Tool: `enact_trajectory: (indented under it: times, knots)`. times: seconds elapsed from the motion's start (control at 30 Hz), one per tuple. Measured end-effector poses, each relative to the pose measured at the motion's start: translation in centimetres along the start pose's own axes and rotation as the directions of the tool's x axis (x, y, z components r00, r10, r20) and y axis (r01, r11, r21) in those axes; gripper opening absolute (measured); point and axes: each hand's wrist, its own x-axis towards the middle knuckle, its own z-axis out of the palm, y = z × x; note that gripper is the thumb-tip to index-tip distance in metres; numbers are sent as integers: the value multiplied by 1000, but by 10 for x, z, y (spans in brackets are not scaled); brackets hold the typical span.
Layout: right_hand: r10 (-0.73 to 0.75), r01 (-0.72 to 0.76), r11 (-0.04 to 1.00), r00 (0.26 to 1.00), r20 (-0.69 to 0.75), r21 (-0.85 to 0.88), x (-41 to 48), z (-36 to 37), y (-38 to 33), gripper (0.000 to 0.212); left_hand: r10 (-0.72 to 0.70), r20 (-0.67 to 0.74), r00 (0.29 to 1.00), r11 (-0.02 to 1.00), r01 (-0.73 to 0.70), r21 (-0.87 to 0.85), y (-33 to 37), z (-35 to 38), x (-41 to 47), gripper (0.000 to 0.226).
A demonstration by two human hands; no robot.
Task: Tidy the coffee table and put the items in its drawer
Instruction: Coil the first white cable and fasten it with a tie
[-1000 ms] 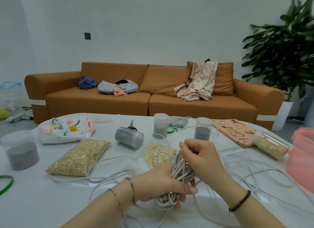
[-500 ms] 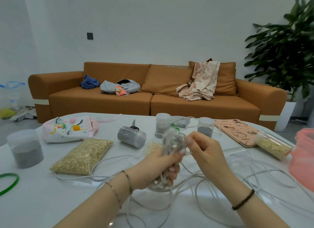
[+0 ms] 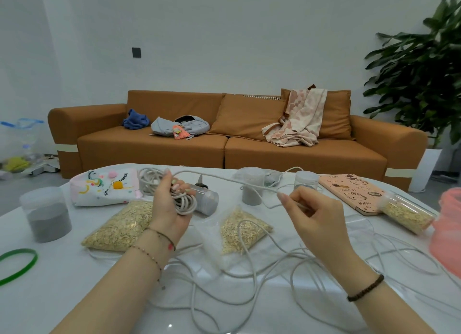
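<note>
My left hand (image 3: 167,204) grips a coiled bundle of white cable (image 3: 185,204) above the white coffee table (image 3: 62,296). A free strand runs from the bundle to the right, where my right hand (image 3: 315,212) pinches it between thumb and fingers. The rest of the cable lies in loose loops across the table in front of me. Two bags of oats (image 3: 119,227) (image 3: 243,230) lie under and between my hands. A grey-filled jar (image 3: 208,201) lies on its side behind the left hand. No drawer is in view.
A jar of grey powder (image 3: 46,215) and a green band (image 3: 17,265) are at the left. A printed pouch (image 3: 104,189), two small jars (image 3: 252,189), a pink notebook (image 3: 354,192), a tipped oat jar (image 3: 405,215) and a pink container (image 3: 447,230) also sit on the table. An orange sofa (image 3: 224,146) stands behind.
My left hand has carried the coiled bundle up and to the left. My right hand has pulled away to the right, drawing out a length of cable between the hands.
</note>
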Motion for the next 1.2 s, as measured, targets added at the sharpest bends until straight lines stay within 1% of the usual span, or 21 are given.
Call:
enact_trajectory:
  times: [0.07,0.13,0.2,0.27,0.33,0.47,0.5,0.53,0.6,0.63,0.67,0.73,0.83,0.87,0.9,0.97,1.07,1.13,1.2]
  knots:
    - [-22,23,1000,1000,-19,17,0,0,-1,32,8,-3,1000,998,-8,62,-5,0,-2,39]
    - [-28,29,999,1000,-12,37,-2,3,0,26,-44,23,999,988,41,147,-18,3,-11,37]
    - [2,-4,998,1000,20,57,-4,5,0,19,-118,79,990,962,95,254,-33,5,-22,34]
    - [48,-52,995,998,43,86,-5,7,-2,19,-192,135,972,917,129,377,-45,9,-31,31]
    - [69,-72,992,997,38,108,-6,8,-5,20,-247,166,955,883,151,444,-53,10,-38,30]
    - [93,-89,990,995,-37,107,-6,10,-5,19,-292,231,928,826,123,551,-62,11,-48,31]
    - [103,-97,990,993,-54,106,-6,11,-2,18,-301,241,923,817,119,565,-63,11,-49,31]
    - [120,-113,988,991,-60,110,-5,11,-1,23,-312,249,917,811,121,573,-63,11,-50,31]
    - [160,-149,979,985,-70,140,-3,11,1,42,-338,259,905,797,130,590,-64,11,-52,31]
    - [186,-171,971,979,-80,166,-1,10,1,47,-352,261,899,789,134,600,-64,11,-52,31]
    - [215,-194,961,972,-93,195,0,9,0,46,-364,263,894,779,137,612,-64,12,-52,32]
    - [247,-214,948,962,-116,237,2,7,-3,37,-377,260,889,759,136,637,-64,11,-52,35]
    - [227,-190,951,964,-136,243,1,5,-5,18,-377,239,895,752,146,643,-64,10,-51,33]
    - [212,-176,955,968,-135,238,0,5,-6,16,-376,232,897,749,147,646,-64,10,-51,32]
    - [194,-161,960,973,-127,229,-1,6,-7,18,-374,228,899,747,147,649,-64,9,-50,33]
    - [166,-141,965,981,-96,221,-3,9,-9,31,-374,220,901,743,149,652,-65,8,-49,34]
    - [129,-127,965,992,6,229,-7,13,-8,39,-359,198,912,758,162,632,-66,7,-49,38]
    - [98,-111,978,991,87,174,-11,17,-6,40,-332,203,921,795,157,586,-67,7,-48,47]
    - [60,-70,995,989,135,69,-17,23,-2,40,-300,240,923,832,130,539,-70,5,-45,65]
